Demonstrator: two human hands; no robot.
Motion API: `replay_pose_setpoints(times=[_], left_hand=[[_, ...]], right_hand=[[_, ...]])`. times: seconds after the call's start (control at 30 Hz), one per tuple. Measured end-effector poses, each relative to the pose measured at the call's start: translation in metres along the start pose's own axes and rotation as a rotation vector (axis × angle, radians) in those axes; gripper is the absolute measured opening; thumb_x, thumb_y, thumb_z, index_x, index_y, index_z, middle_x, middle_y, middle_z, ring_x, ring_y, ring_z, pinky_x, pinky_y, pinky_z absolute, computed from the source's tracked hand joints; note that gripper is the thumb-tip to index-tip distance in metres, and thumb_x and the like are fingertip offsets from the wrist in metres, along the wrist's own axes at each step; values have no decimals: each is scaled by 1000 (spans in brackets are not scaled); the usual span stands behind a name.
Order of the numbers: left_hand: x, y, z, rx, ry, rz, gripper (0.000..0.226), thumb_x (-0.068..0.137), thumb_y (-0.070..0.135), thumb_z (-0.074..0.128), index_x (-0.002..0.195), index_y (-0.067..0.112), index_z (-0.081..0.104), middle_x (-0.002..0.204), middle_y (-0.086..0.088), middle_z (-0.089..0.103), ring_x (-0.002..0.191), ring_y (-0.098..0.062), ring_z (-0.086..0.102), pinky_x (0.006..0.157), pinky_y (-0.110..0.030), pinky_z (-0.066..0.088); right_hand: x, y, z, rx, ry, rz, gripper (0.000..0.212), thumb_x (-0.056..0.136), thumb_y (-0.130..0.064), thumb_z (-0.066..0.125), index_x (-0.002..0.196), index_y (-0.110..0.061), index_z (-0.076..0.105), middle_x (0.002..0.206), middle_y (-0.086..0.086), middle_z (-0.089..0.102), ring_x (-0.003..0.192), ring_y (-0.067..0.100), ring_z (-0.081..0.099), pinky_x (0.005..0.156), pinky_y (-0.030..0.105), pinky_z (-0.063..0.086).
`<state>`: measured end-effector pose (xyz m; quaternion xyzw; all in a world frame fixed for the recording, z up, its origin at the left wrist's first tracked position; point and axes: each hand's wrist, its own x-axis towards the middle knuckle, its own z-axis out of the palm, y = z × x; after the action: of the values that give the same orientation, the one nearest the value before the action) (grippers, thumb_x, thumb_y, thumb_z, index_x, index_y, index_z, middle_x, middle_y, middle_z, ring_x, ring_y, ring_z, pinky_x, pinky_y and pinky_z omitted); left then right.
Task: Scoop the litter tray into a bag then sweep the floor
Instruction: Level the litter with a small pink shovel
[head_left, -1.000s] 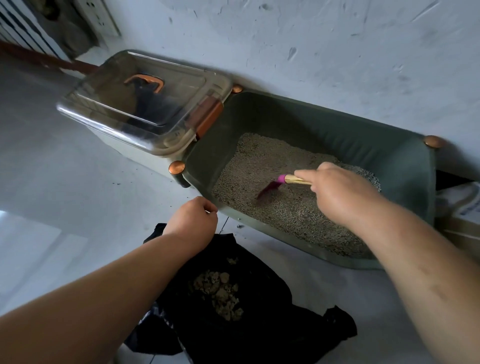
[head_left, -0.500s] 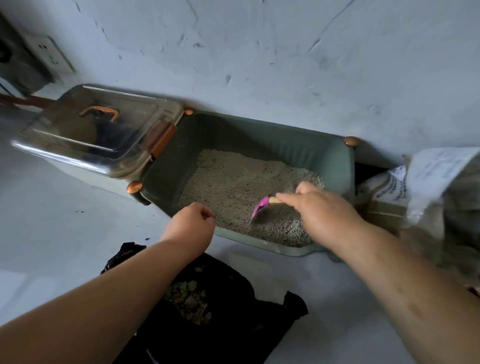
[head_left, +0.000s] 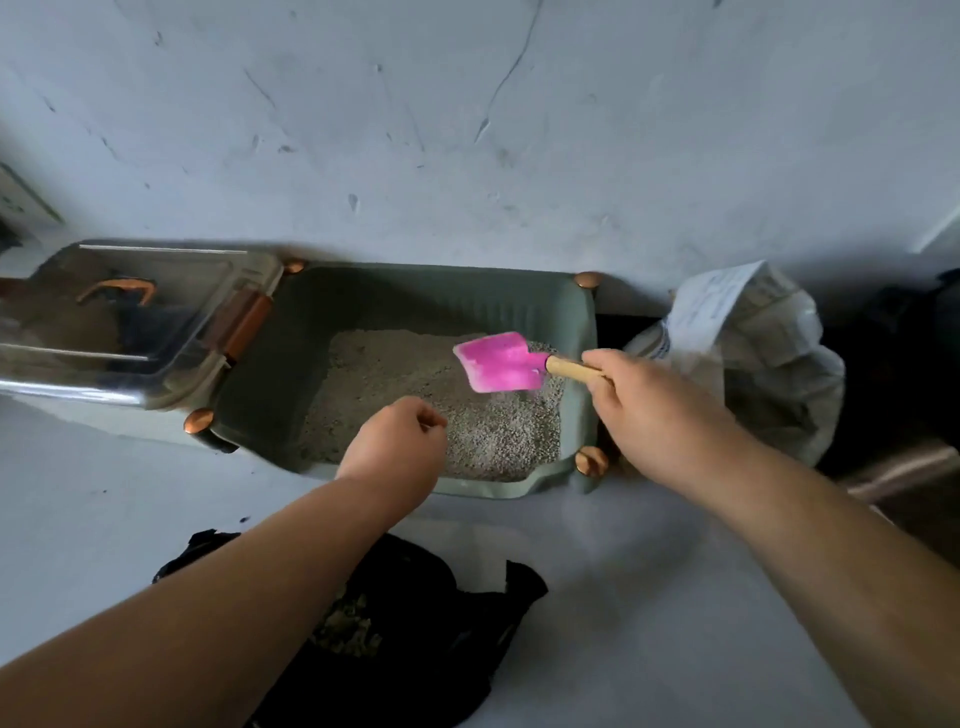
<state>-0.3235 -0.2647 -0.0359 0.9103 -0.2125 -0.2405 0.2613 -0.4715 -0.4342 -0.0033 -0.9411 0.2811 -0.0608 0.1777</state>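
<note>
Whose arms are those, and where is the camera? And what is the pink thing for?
The camera sits on a person's head and looks down, so the two arms you see are that person's own. There is only this one view. The right hand grips the wooden handle of a pink plastic scoop. The scoop is held over the grey litter in a green plastic litter tray, which stands against the wall. The scoop is for lifting dirty bits out. The left hand is curled near the tray's front edge, and I can see nothing in it. On the pale floor in front lies a black plastic bag with some clumps inside. Left of the tray is a box with a clear lid, and right of it is a pale crumpled sack.
</note>
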Motion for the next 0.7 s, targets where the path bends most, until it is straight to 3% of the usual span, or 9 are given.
replay_pose_setpoints(times=[0.07, 0.17, 0.33, 0.43, 0.57, 0.7], left_hand=[[-2, 16, 10, 2, -8, 36, 13, 91, 22, 50, 92, 30, 60, 87, 4, 70, 78, -18, 69, 80, -42, 58], [-7, 48, 28, 36, -31, 111, 12, 92, 23, 50, 91, 29, 60, 90, 4, 69, 79, -18, 68, 77, -40, 59], [-24, 108, 60, 64, -112, 233, 14, 95, 30, 50, 104, 23, 58, 96, -2, 65, 83, -23, 64, 73, -37, 58], [-30, 139, 77, 109, -135, 279, 27, 91, 45, 54, 106, 23, 54, 98, 0, 64, 89, -25, 64, 81, -40, 56], [-26, 158, 94, 239, -185, 254, 49, 85, 58, 52, 100, 12, 58, 84, -5, 65, 71, -24, 67, 67, -36, 59], [-24, 165, 105, 336, -241, 261, 48, 90, 55, 50, 94, 9, 63, 78, -7, 62, 74, -25, 64, 61, -30, 49]], right_hand=[[-18, 15, -12, 274, 84, 103, 29, 99, -26, 42, 121, -20, 59, 85, 1, 64, 80, 27, 62, 73, 42, 51], [-44, 38, -21, 570, 200, 248, 27, 98, -21, 45, 114, -20, 66, 71, -2, 62, 64, 19, 58, 64, 37, 50], [-84, 78, -33, 1072, 305, 523, 22, 98, -19, 47, 105, -18, 68, 57, -6, 50, 46, 4, 43, 45, 19, 37], [-109, 99, -40, 1260, 393, 608, 25, 96, -15, 44, 103, -14, 69, 58, -1, 43, 41, 6, 31, 36, 18, 23], [-133, 111, -37, 1244, 561, 728, 29, 92, -8, 42, 93, -10, 71, 56, 1, 37, 39, 7, 26, 36, 17, 20], [-151, 121, -18, 956, 605, 802, 28, 85, -19, 45, 78, -1, 65, 49, -3, 36, 43, 10, 29, 44, 25, 24]])
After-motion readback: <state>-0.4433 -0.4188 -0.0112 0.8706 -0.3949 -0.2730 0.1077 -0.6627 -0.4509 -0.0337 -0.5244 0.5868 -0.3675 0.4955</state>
